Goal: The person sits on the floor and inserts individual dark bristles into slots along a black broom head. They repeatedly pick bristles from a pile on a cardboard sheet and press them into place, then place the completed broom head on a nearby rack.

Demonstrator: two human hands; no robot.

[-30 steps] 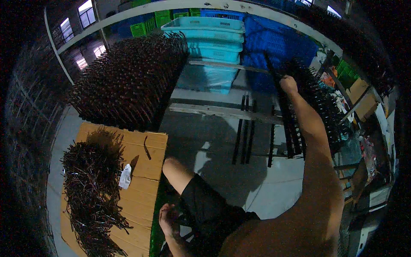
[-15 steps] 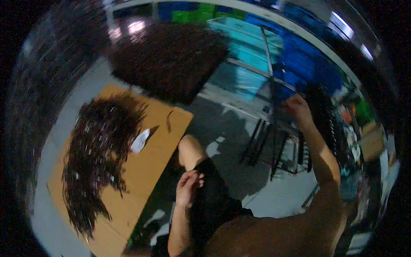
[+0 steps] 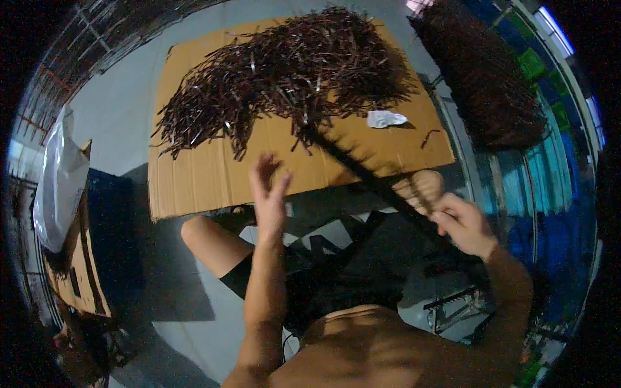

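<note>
My right hand [image 3: 464, 226] grips a long black bar [image 3: 362, 169] with a row of teeth along its upper side. The bar slants up and left over the front of the cardboard sheet [image 3: 187, 184], its far end by a heap of thin, shiny dark-brown strips [image 3: 291, 71]. Over the front edge of the cardboard, my left hand [image 3: 270, 194] is raised with its fingers apart and nothing in them. On the sheet right of the heap lie a crumpled white piece [image 3: 386, 119] and one loose brown strip [image 3: 428, 138].
A large dark bundle [image 3: 485, 81] stands at the far right, beside turquoise crates [image 3: 550, 171]. At the left, a white plastic bag [image 3: 61, 187] rests above a cardboard box [image 3: 77, 281]. A small metal frame [image 3: 453, 310] sits low on the right.
The view has swung left, from the crates to the cardboard. My right hand has come in from the far right with the black bar; my left hand has risen and its fingers have spread.
</note>
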